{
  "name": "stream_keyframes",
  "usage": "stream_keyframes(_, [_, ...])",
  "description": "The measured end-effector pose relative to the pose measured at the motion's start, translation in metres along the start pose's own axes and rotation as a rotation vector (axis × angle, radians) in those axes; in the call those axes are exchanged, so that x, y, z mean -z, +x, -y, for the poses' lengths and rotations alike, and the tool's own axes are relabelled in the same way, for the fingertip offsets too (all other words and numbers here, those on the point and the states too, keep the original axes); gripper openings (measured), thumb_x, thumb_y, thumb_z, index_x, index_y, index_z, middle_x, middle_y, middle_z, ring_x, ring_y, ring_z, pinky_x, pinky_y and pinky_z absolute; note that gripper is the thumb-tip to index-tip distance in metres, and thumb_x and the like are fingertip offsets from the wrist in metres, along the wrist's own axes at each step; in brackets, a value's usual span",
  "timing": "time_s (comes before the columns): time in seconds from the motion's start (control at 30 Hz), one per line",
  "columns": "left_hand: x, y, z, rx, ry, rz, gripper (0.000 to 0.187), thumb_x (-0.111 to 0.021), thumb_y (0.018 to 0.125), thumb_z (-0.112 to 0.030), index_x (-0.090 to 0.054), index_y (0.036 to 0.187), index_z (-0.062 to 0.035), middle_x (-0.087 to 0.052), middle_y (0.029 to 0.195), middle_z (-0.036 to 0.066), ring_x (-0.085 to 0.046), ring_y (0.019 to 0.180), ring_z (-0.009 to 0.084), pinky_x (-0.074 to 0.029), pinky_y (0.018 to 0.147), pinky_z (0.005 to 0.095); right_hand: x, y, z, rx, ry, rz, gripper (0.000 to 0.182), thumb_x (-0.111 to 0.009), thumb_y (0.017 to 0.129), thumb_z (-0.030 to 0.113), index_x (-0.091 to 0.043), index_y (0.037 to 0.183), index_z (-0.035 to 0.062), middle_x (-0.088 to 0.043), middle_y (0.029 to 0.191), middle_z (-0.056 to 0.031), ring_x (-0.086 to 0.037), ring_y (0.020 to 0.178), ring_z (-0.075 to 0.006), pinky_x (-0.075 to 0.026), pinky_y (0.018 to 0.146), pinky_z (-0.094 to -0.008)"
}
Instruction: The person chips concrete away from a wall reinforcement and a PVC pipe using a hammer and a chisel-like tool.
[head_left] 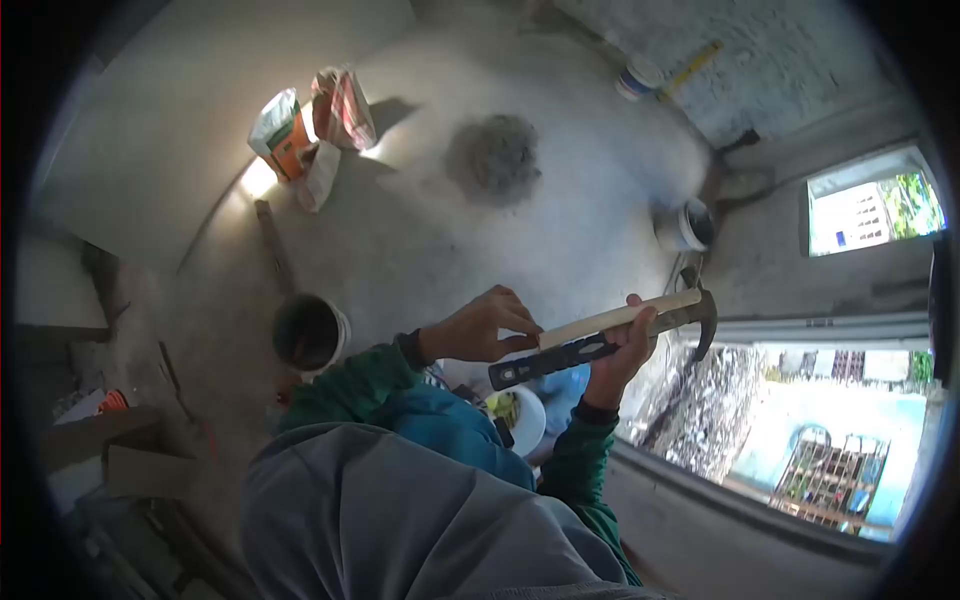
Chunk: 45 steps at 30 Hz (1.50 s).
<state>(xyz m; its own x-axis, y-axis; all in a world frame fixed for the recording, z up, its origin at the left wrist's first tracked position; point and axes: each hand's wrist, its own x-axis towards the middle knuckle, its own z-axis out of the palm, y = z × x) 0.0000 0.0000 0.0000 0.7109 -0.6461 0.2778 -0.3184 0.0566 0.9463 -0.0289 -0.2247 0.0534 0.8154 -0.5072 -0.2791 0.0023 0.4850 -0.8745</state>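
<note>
My right hand (632, 342) is wrapped round a claw hammer (560, 360) and a pale, slim wooden-looking strip (600, 322) together. The hammer's dark handle runs down to the left, and its curved metal head is at the right end. Lying along the upper side of the handle, the strip reaches almost to the head. My left hand (478, 326) is closed in a pinch at the strip's left end; anything small between the fingertips is hidden. Below the hammer stands a white bucket (530, 420) with yellowish stuff inside, partly covered by my clothes.
A dark-mouthed bucket (310, 332) stands left of my arms, another bucket (688, 226) by the right wall. Opened bags (283, 135) and a grey mound (495, 160) lie on the floor ahead. A large window opening (820, 430) is at my right. A cardboard box (145, 470) sits lower left.
</note>
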Motion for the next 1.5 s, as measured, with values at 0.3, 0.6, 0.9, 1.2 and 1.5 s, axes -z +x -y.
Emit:
stream_keyframes(0.3, [0.284,0.185,0.048,-0.279,0.841,-0.328,0.012,-0.073,0.077,-0.011,-0.073,0.088,-0.0108,-0.068,0.078,0.000,-0.062,0.076,0.0174,-0.042,0.086,0.0362,-0.286,0.257,-0.059,0.219,0.306,0.291,0.033,-0.060,0.098,0.025,-0.058,0.098,-0.0078,-0.041,0.058,0.0034,-0.035,0.046,-0.0044,-0.029,0.043,-0.0209])
stream_keyframes(0.6, [0.428,0.286,0.190,0.284,0.688,-0.346,0.006,-0.066,0.081,-0.015,-0.067,0.078,-0.0094,-0.067,0.075,0.006,-0.064,0.074,0.0261,-0.043,0.083,0.0403,-0.413,0.471,-0.106,0.176,0.170,0.361,0.020,-0.061,0.096,0.019,-0.054,0.087,0.0029,-0.063,0.085,-0.0098,-0.042,0.048,-0.0057,-0.037,0.044,-0.0230])
stream_keyframes(0.9, [0.614,0.430,0.236,0.281,0.648,-0.716,0.039,-0.068,0.086,-0.020,-0.061,0.122,-0.0053,-0.067,0.100,0.017,-0.065,0.095,0.0313,-0.050,0.081,0.0400,-0.593,0.657,-0.111,0.201,0.066,0.371,0.017,-0.063,0.094,0.014,-0.054,0.085,0.0021,-0.059,0.072,-0.0047,-0.040,0.048,-0.0062,-0.035,0.045,-0.0245])
stream_keyframes(1.2, [0.757,0.678,0.379,0.458,0.028,-0.609,0.026,-0.071,0.088,-0.017,-0.070,0.102,0.0058,-0.072,0.087,0.010,-0.068,0.082,0.0152,-0.054,0.075,0.0272,-0.751,0.852,-0.124,0.231,0.022,0.377,0.024,-0.068,0.090,0.016,-0.048,0.097,0.0039,-0.064,0.090,-0.0122,-0.044,0.051,-0.0068,-0.039,0.046,-0.0243])
stream_keyframes(1.5, [0.872,0.883,0.521,0.729,-1.181,-0.551,0.028,-0.069,0.091,-0.017,-0.062,0.114,-0.0026,-0.064,0.103,0.005,-0.063,0.095,0.0141,-0.053,0.081,0.0288,-0.863,1.041,-0.097,0.324,-0.119,0.088,0.033,-0.073,0.087,0.026,-0.062,0.099,-0.0032,-0.050,0.067,0.0004,-0.043,0.049,-0.0069,-0.037,0.046,-0.0228])
